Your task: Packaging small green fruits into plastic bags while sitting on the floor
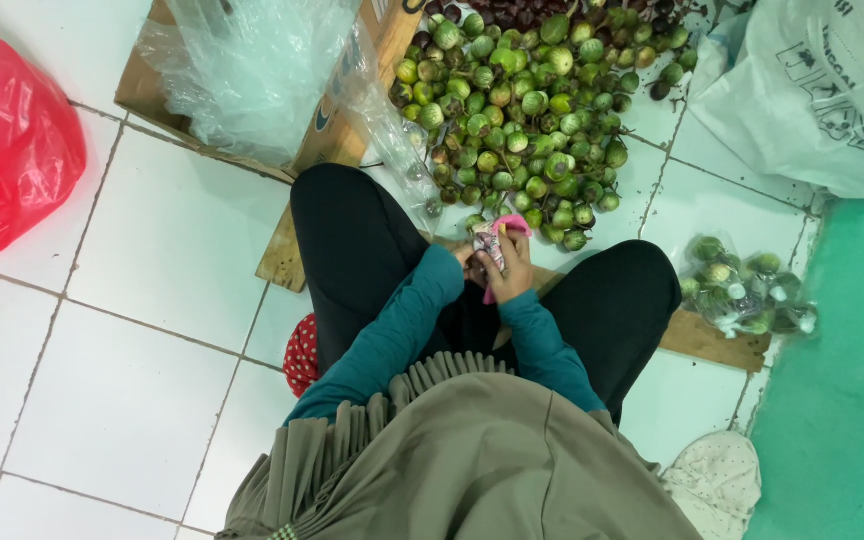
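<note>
Head view: both hands work a small pink packet [497, 240] just below the pile of green fruits [532, 110]
Right hand [512, 272] closed round the packet, left hand [469, 262] pinching its edge; it looks light, soft and crinkly, best gripped at the edges

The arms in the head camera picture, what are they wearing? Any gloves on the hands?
Both arms wear long teal sleeves, snug and reaching the wrists. The left hand and the right hand are bare, with no gloves; rings or a watch are too small to tell. A pleated olive-green cloth drapes over the shoulders above the sleeves.
</note>
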